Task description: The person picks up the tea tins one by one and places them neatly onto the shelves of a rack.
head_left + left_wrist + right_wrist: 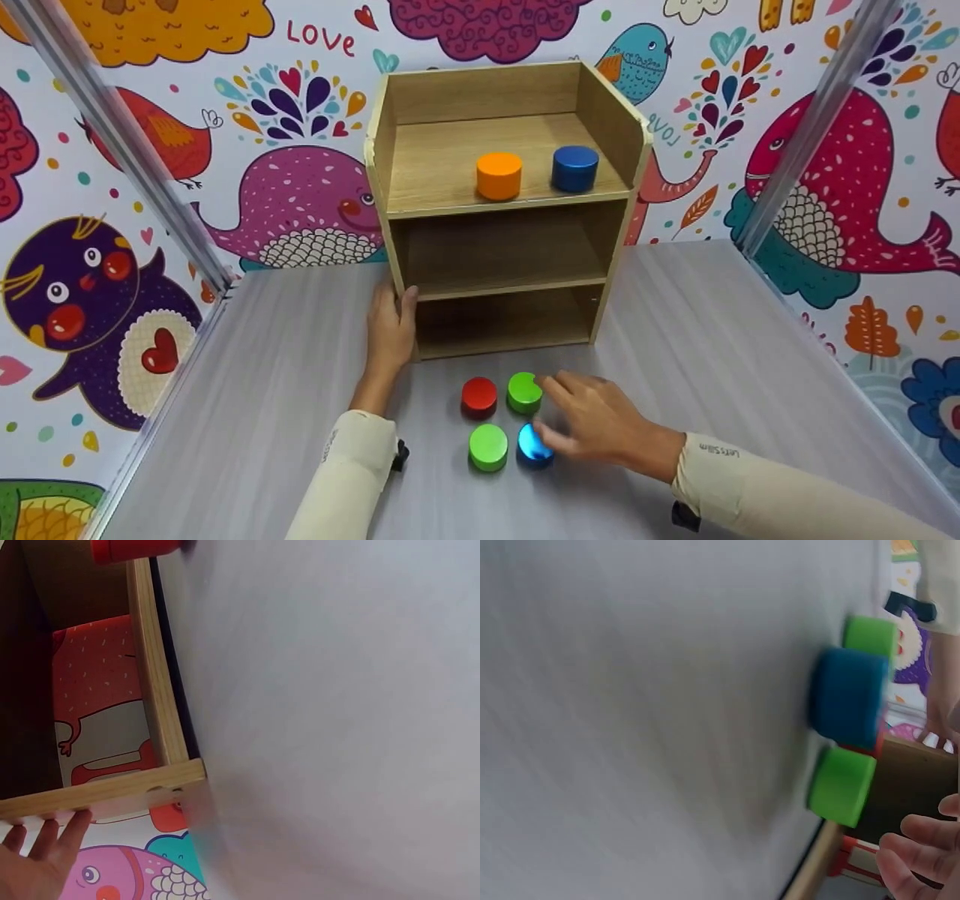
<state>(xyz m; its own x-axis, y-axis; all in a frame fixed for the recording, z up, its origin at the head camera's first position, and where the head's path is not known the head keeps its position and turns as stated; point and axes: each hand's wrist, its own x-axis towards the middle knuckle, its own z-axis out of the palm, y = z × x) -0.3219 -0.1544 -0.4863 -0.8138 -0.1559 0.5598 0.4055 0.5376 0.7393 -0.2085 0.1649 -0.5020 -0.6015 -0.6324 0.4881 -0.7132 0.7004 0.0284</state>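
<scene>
Sitting on the surface (285, 367), a blue cylinder (531, 450) and a far green cylinder (523, 394) lay closest to the right hand (600, 420), whose loosely spread fingers gripped nothing. A near green cylinder (488, 448) and a red cylinder (478, 398) completed the loose square before the shelf unit (395, 255), probably grouped for easy reach. The left hand (390, 334) rested against its side panel (112, 791), fingers extended, likely steadying it. On the top board (442, 165) stood an orange cylinder (499, 177) and a dark blue cylinder (575, 169), apart. Only the head view showed that pair; the left wrist view revealed fingertips meeting the panel's outer face, and the right wrist view showed background between fingers and cylinders, where the head view overlapped them.
</scene>
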